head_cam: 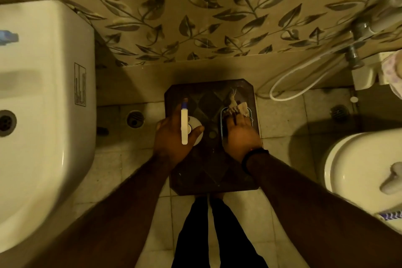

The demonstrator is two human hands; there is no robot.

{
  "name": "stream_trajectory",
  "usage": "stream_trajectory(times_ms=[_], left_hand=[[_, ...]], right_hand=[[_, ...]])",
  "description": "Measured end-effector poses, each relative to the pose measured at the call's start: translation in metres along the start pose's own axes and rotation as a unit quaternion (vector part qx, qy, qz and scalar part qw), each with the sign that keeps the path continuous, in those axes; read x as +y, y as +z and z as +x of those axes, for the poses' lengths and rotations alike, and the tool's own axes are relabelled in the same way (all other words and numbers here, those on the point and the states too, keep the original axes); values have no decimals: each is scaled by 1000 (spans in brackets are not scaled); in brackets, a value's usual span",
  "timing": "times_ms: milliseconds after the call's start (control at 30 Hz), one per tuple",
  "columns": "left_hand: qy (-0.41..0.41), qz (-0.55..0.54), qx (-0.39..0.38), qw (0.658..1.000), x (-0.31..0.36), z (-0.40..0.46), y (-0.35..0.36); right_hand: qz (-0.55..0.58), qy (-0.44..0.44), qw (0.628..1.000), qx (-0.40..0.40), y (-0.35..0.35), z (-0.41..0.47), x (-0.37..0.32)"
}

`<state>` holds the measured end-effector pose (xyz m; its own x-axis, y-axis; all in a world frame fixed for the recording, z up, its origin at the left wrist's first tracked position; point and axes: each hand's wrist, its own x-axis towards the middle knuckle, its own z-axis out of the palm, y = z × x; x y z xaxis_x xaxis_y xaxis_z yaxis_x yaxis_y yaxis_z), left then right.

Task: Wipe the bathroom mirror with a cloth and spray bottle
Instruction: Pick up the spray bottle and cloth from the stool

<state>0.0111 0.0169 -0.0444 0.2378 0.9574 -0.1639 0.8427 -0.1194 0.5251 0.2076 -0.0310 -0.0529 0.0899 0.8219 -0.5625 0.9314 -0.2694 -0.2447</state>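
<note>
A white spray bottle [185, 125] with a blue nozzle stands on a dark brown stool [208, 172] on the floor, seen from above. My left hand [171, 137] is wrapped around the bottle's body. A pale cloth [236, 105] lies in a small clear container [223, 124] on the stool's right side. My right hand [239, 135] reaches into the container, fingers on the cloth. No mirror is in view.
A white washbasin [43, 115] fills the left side. A toilet [359, 165] sits at the right, with a white hose [289, 85] and tap fittings above it. Leaf-patterned wall tiles [195, 17] run behind the stool. Floor drains [135, 119] flank the stool.
</note>
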Motion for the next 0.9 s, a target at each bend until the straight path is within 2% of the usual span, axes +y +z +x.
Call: stream_trajectory(times_ms=[167,333,433,633,767,900], left_hand=[[21,-30,17,999,2,-1,0],[16,-28,0,999,4,0,-2],[28,-52,7,998,3,0,-2],[-6,-126,-9,992,4,-3,0],[1,-94,-15,995,2,-4,4],[-4,-79,2,997,12,-3,-2]], right_hand=[[-21,17,1000,-3,3,2,-3],[-9,22,1000,-14,2,8,-5],[-6,5,1000,-5,2,8,-6],[10,3,999,43,0,0,-7],[-28,20,999,40,-7,-3,-7],[-55,-10,997,58,-23,-14,-6]])
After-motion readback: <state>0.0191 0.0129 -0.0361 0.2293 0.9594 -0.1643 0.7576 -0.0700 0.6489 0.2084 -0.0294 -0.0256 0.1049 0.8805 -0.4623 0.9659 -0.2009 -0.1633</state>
